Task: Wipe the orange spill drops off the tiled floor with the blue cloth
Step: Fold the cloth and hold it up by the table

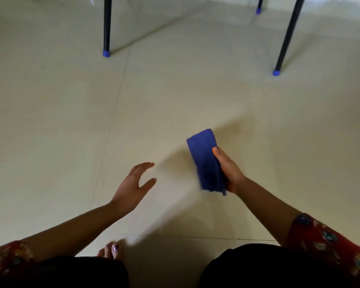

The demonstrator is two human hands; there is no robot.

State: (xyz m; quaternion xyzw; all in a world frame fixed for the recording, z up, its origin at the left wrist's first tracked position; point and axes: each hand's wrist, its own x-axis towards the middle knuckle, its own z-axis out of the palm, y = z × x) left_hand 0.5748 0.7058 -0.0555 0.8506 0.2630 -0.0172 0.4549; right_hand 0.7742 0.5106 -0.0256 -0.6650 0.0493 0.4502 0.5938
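Note:
The folded blue cloth (205, 159) is held above the pale tiled floor (175, 96), right of centre. My right hand (229, 169) grips its near half, thumb on top of the fabric. My left hand (133, 186) hovers over the floor to the left of the cloth, fingers spread and relaxed, holding nothing. A faint darker smear shows on the tile just beyond the cloth. I see no distinct orange drops on the floor.
Black furniture legs with blue caps stand at the back: one at the left (106, 28), one at the right (287, 38), a third far back (258, 9). My bare toes (112, 249) and dark-clad knees are at the bottom edge.

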